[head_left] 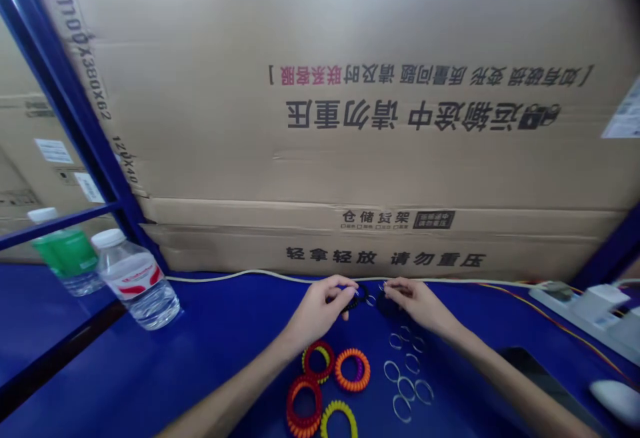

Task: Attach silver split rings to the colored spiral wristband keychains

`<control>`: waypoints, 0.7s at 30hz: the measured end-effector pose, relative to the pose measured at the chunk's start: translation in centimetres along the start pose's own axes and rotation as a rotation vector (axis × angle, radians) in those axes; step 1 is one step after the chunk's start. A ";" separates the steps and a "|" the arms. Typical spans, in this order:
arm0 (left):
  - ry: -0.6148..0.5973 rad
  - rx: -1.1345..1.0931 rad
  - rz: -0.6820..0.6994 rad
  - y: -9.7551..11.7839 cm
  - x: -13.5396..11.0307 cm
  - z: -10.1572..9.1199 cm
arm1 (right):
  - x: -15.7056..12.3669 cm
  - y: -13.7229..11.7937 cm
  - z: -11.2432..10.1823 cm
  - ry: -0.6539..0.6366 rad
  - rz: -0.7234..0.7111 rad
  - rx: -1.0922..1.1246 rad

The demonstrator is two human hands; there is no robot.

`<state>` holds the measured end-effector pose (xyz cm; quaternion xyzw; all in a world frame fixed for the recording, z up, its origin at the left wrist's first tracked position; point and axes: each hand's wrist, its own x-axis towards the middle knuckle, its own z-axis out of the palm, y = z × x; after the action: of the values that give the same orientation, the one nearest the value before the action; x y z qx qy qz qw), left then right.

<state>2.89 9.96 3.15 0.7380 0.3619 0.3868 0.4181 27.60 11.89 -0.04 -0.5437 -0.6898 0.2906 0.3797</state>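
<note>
My left hand (320,308) pinches a black coiled plastic ring (358,298) at the far side of the blue tabletop (100,371). My right hand (415,305) comes in from the other side, its fingertips on a small metal ring (383,287) above a dark coil (386,305). Another thin metal ring (371,300) lies between my hands. Several coiled rings in red, orange, yellow and green (353,370) lie nearer me, below my left wrist. Several loose metal rings (407,389) are scattered below my right hand.
Two plastic water bottles (135,280) stand at the left beside a blue shelf post (85,138). A large cardboard carton (350,125) rises behind a pale cable (260,274). A power strip (580,308), a dark flat device (530,371) and a white mouse (617,401) are at the right.
</note>
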 end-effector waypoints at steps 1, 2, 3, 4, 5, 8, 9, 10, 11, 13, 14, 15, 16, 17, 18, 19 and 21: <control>-0.005 -0.028 -0.005 -0.1 0.1 -0.1 | 0.0 0.3 -0.1 0.023 -0.008 -0.034; -0.010 -0.054 -0.008 -0.1 0.1 -0.1 | -0.1 0.4 -0.3 0.048 -0.017 -0.065; -0.015 -0.078 -0.010 -0.1 0.1 -0.2 | -0.2 0.2 -0.4 0.069 -0.029 -0.092; -0.020 -0.101 -0.009 0.0 0.1 -0.2 | -0.5 -0.2 -0.4 0.079 -0.044 -0.112; -0.027 -0.123 -0.008 0.0 0.1 -0.2 | -0.8 -0.9 -0.4 0.076 -0.062 -0.122; -0.059 -0.185 -0.009 0.2 0.0 -0.1 | -1.8 -3.7 -0.1 -0.057 -0.118 -0.081; -0.072 -0.203 -0.011 0.3 -0.1 -0.1 | -2.2 -4.7 0.2 -0.159 -0.141 0.016; -0.083 -0.217 -0.013 0.3 -0.2 0.0 | -2.5 -5.6 0.4 -0.233 -0.170 0.116; -0.089 -0.229 -0.015 0.4 -0.2 0.1 | -2.8 -6.4 0.7 -0.278 -0.201 0.197; -0.088 -0.245 -0.017 0.4 -0.3 0.2 | -3.2 -7.3 1.0 -0.309 -0.225 0.270; -0.080 -0.249 -0.019 0.4 -0.3 0.2 | -3.2 -7.5 1.1 -0.307 -0.220 0.285; -0.069 -0.251 -0.019 0.4 -0.3 0.2 | -3.3 -7.5 1.2 -0.300 -0.205 0.285; -0.054 -0.251 -0.020 0.3 -0.2 0.2 | -3.2 -7.4 1.2 -0.293 -0.183 0.276; -0.038 -0.249 -0.019 0.3 -0.2 0.2 | -3.2 -7.2 1.1 -0.289 -0.157 0.264; -0.021 -0.245 -0.017 0.2 -0.1 0.1 | -3.1 -7.0 1.0 -0.294 -0.130 0.250; -0.004 -0.240 -0.013 0.1 -0.1 0.1 | -3.1 -6.8 0.9 -0.302 -0.108 0.237; 0.026 -0.229 -0.004 0.1 0.0 0.0 | -3.1 -6.6 0.8 -0.328 -0.081 0.229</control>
<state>2.95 9.91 3.22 0.6793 0.3224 0.4345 0.4959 23.78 7.26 4.26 -0.4142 -0.7260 0.4364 0.3330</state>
